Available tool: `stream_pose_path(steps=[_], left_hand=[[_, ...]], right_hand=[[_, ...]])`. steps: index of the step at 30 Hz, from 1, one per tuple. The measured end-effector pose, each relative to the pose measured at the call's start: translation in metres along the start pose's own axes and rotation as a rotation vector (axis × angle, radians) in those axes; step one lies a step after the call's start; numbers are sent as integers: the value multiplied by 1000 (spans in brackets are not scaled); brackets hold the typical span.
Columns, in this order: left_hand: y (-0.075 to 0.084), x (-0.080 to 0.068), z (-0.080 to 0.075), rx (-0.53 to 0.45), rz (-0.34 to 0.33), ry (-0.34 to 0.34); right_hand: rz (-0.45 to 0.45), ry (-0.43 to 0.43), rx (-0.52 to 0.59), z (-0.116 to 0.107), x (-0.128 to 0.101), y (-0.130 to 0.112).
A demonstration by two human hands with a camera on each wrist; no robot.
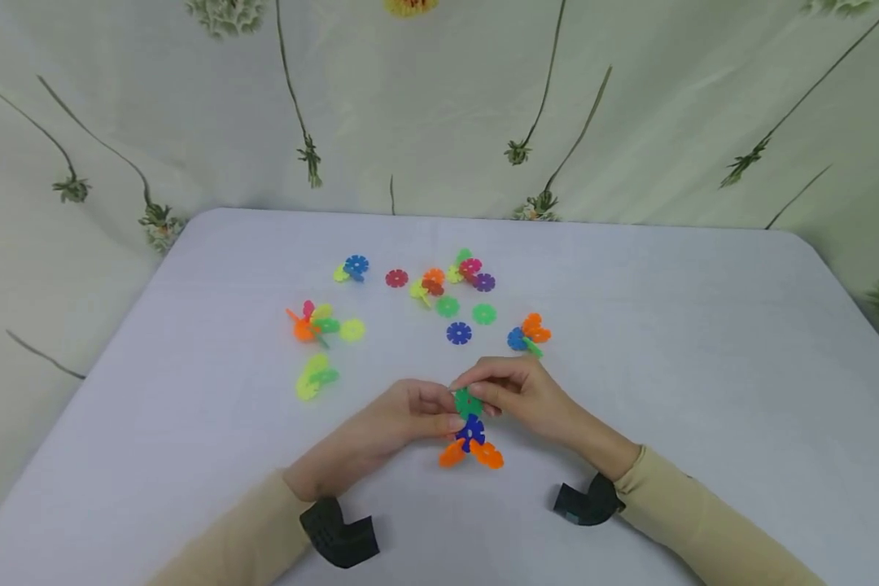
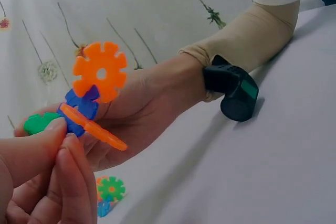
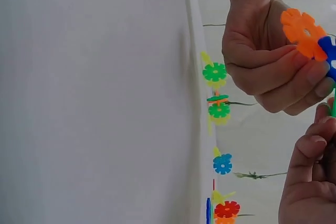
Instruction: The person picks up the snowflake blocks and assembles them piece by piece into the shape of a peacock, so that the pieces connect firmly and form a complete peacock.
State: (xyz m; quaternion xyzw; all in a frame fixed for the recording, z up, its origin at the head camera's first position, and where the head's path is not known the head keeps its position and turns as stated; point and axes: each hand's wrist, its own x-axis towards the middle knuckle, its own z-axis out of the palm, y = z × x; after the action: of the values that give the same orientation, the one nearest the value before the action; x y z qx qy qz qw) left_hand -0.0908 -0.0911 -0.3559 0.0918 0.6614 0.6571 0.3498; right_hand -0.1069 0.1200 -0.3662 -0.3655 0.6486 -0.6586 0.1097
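Near the middle of the table, both hands hold one small build of slotted plastic snowflake discs. My left hand [image 1: 395,417] pinches it at the blue disc [image 1: 472,435], its thumb along the left edge. From the other side my right hand [image 1: 527,395] pinches the green disc [image 1: 469,404], which sits at the top, right against the blue one. Two orange discs [image 1: 488,456] are slotted into the blue disc and spread apart like legs. The left wrist view shows one orange disc [image 2: 101,72] face on; the right wrist view partly cuts off the build.
Loose discs lie beyond the hands, among them a blue-violet disc [image 1: 458,333] and a green disc [image 1: 484,314]. Joined clusters stand about: an orange-and-blue cluster [image 1: 535,330], a multicoloured cluster [image 1: 308,328] and a yellow-green cluster [image 1: 313,378]. A flowered cloth [image 1: 439,106] hangs behind the white table [image 1: 688,325].
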Motion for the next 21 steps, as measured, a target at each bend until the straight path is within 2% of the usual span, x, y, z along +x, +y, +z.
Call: stream_pose_path(steps=[7,9,12,14,21], left_hand=[[-3,-6,14,-290,42,-12],[-2,-8,16,-313,53,-28],[2,-9,16,-314,56,-32],[4,-9,16,-315,53,-46],[12,-14,15,-335,58,-72]], right_hand=[[-57,-111,-36,10,-18,-9],[-77,-78,-96,14,-21,-12],[-117,18,-200,18,-20,-16],[-145,71,-233,21,-19,-18],[-199,97,-184,27,-13,-22]])
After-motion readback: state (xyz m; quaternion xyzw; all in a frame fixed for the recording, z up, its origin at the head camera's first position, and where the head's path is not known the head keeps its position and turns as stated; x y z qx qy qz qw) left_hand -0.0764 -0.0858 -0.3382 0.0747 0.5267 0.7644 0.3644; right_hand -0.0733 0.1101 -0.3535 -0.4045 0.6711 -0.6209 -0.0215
